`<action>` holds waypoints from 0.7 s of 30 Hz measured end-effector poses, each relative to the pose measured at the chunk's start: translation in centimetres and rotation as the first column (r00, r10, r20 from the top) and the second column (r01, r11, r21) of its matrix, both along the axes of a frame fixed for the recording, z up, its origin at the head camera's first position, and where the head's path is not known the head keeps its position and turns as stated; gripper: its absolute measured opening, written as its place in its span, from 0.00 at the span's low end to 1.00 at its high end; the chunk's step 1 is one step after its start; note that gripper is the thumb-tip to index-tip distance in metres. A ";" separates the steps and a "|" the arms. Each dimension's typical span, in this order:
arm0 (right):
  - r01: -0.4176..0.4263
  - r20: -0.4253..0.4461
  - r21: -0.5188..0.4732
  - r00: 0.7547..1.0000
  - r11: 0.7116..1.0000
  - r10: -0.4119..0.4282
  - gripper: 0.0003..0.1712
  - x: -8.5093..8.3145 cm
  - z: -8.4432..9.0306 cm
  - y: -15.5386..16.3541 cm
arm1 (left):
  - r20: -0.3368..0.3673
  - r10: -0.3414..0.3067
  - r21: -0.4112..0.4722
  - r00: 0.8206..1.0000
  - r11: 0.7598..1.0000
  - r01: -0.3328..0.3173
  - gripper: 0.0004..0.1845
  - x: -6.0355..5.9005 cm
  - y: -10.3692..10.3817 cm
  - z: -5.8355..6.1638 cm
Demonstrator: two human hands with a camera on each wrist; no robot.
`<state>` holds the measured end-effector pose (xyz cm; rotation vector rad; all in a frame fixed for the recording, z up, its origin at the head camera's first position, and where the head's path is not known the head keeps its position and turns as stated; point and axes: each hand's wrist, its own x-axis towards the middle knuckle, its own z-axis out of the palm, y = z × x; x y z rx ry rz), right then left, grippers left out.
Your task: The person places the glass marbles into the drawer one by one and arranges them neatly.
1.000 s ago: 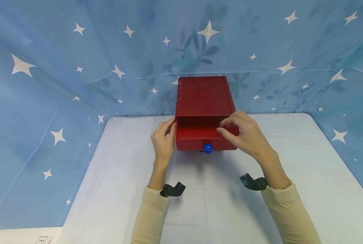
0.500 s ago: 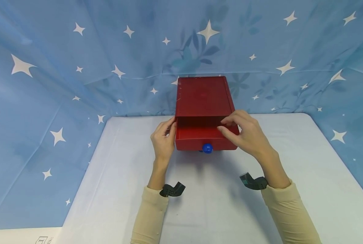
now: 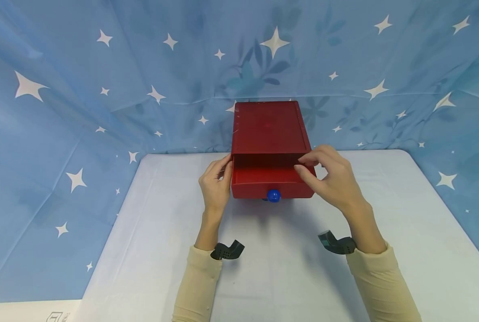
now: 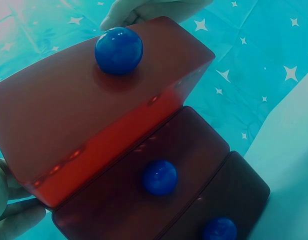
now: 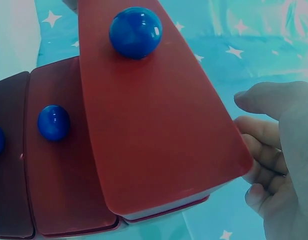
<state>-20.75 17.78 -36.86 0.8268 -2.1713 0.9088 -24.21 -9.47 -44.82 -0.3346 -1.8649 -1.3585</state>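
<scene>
A red drawer cabinet [image 3: 269, 127] stands upright on the table, its top drawer [image 3: 263, 191] pulled out. The drawer's front carries a round blue knob [image 4: 119, 51]. My left hand [image 3: 216, 183] touches the cabinet's left side with its fingertips, beside the open drawer. Over the drawer's right edge is my right hand [image 3: 331, 176], thumb and forefinger bent and apart, with nothing between their tips. In the right wrist view its other fingers [image 5: 264, 155] curl beside the drawer's corner. A tiny dark spot shows in the gap of that hand. Part of the drawer's inside is hidden by this hand.
Two more drawers, each with a blue knob [image 4: 160, 177], sit shut below the top one. A white cloth [image 3: 259, 277] covers the table. Close behind the cabinet hangs a blue curtain [image 3: 175, 67] with white stars. Each wrist wears a black camera [image 3: 227, 250].
A small dark piece pinched in my right hand one second ago has left its fingertips. That hand has since moved a little to the right. The left hand and the cabinet stay put.
</scene>
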 end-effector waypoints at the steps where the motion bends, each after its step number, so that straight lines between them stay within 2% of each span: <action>1: -0.001 -0.008 -0.007 1.000 1.000 0.001 0.10 0.1 0.0 0.1 | -0.002 0.001 0.000 1.000 1.000 -0.001 0.11 0.0 0.0 0.0; 9: -0.007 -0.028 -0.050 1.000 0.999 0.005 0.10 0.7 0.2 0.4 | 0.003 0.003 0.002 1.000 1.000 -0.003 0.12 0.0 0.0 -0.1; 21: 0.029 -0.029 -0.053 0.999 0.998 -0.031 0.12 1.5 0.5 1.0 | 0.011 -0.015 -0.005 1.000 1.000 0.015 0.13 0.1 -0.2 0.0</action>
